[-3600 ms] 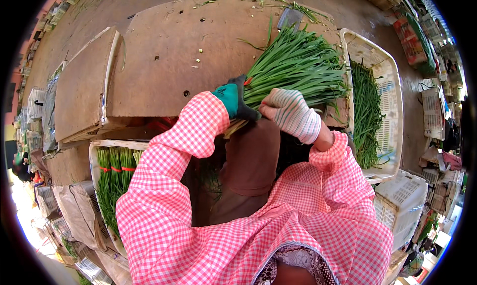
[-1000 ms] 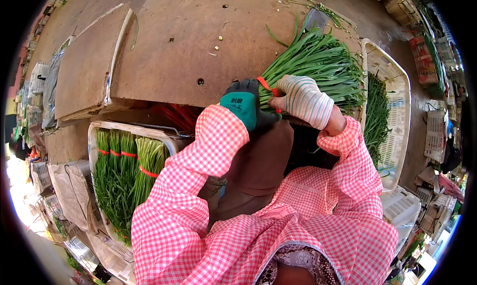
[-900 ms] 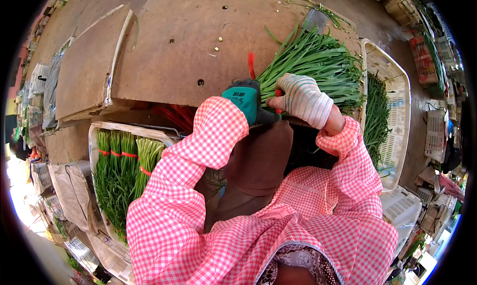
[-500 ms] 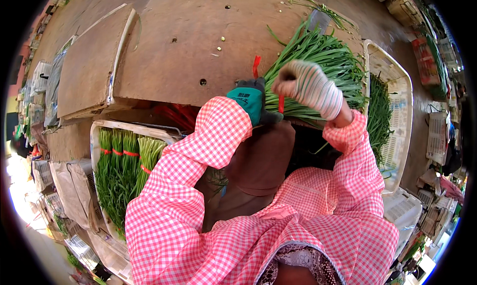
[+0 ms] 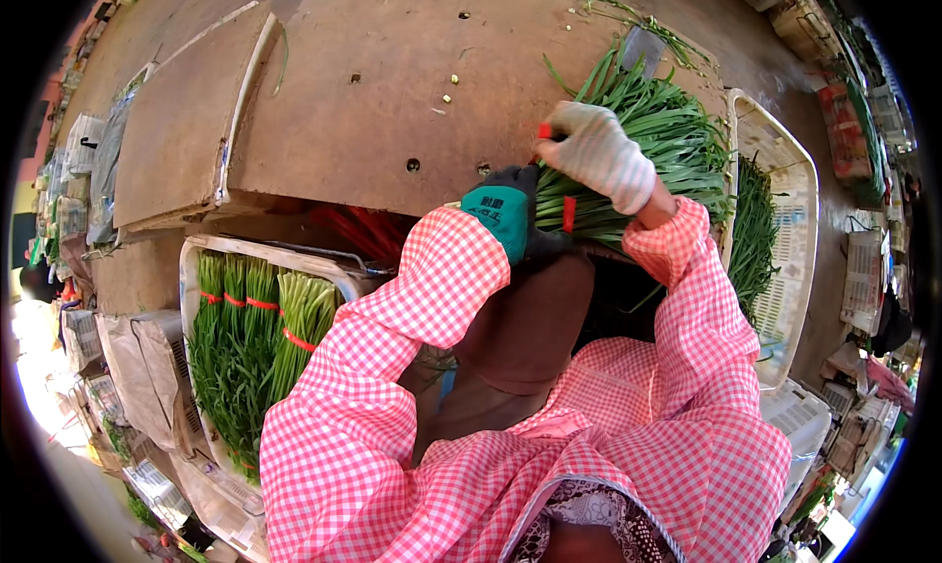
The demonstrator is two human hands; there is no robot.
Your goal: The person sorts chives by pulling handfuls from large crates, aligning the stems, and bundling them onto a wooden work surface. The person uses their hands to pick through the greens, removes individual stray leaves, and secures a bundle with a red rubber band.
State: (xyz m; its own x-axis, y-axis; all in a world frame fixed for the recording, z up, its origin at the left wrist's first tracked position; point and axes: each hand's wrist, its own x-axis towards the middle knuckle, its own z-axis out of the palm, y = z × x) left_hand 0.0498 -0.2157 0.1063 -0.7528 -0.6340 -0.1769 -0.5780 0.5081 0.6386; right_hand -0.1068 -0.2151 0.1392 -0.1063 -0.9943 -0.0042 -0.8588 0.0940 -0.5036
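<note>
A bunch of long green garlic chives [image 5: 672, 136] lies on the right part of the wooden board, leaves fanned to the right. My left hand [image 5: 502, 213], in a teal and dark glove, closes round its left, stalk end, which the glove mostly hides. My right hand [image 5: 601, 156], in a pale striped knit glove, is above the bunch with fingers pinched on one end of a red strap. The strap's other end [image 5: 569, 215] stands up on the near side of the bunch. Its middle part is hidden.
The brown wooden board [image 5: 343, 131] spans the front, with a few cut bits on it. A crate [image 5: 265, 246] at left holds several tied bunches. At right, another white crate [image 5: 800, 200] holds loose greens. Red straps [image 5: 363, 231] lie under the board's near edge.
My right hand has moved up and slightly left, from above the near strap end to the far one, and now pinches it. My left hand has shifted slightly right, still at the bunch.
</note>
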